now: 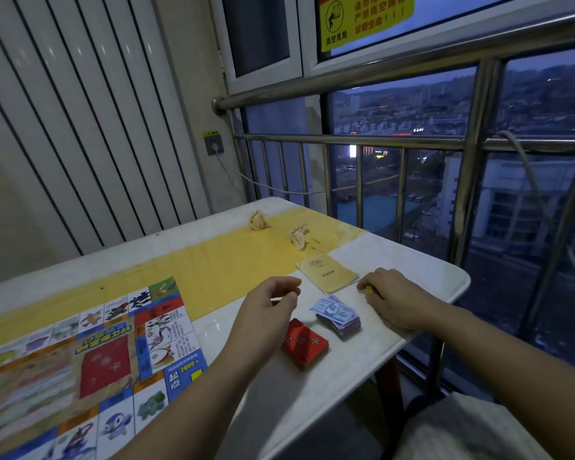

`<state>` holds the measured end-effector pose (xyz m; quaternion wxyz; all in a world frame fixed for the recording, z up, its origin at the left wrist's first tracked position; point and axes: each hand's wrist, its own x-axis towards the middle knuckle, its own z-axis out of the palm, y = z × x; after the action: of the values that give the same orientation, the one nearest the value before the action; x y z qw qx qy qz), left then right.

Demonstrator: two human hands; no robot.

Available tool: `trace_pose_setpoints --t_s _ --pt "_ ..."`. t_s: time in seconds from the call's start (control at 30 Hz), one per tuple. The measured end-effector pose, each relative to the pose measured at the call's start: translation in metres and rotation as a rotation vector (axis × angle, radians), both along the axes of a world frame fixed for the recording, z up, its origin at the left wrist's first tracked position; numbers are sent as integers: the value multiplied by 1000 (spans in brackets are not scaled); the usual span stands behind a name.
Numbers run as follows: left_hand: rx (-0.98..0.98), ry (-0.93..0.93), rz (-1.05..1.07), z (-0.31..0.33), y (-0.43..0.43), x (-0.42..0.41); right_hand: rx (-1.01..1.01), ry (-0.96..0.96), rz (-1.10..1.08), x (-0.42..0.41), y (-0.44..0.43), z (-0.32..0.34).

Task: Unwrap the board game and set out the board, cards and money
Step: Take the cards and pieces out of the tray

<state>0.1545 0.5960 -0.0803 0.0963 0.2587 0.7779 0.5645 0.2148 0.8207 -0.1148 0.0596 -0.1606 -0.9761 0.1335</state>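
Note:
The colourful game board (80, 366) lies unfolded flat on the left part of the table. A red deck of cards (304, 346) sits right of it, and a stack of blue paper money (337, 315) lies just beyond the deck. A tan rule booklet (327, 272) rests further back. My left hand (268, 308) hovers above the table near the cards, fingers loosely curled with nothing in them. My right hand (394, 298) rests on the table right of the money, fingers closed around a small yellow piece (367, 288).
Two crumpled balls of wrapping (258, 220) (299, 237) lie on the yellow strip at the far side of the white table (412, 257). A metal railing (346, 141) and window run along the right, a ribbed wall panel on the left.

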Motion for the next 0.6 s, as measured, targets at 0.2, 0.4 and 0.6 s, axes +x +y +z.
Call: trace_pose_setpoints --t_s 0.2,0.4,0.6 --pt "10 -9 6 -1 -4 -4 -43 36 -35 -1 3 4" --pt "55 4 19 10 -24 -3 -197 322 31 5 -22 45" --pt "111 95 77 24 -84 -6 -263 388 296 -15 -125 90"
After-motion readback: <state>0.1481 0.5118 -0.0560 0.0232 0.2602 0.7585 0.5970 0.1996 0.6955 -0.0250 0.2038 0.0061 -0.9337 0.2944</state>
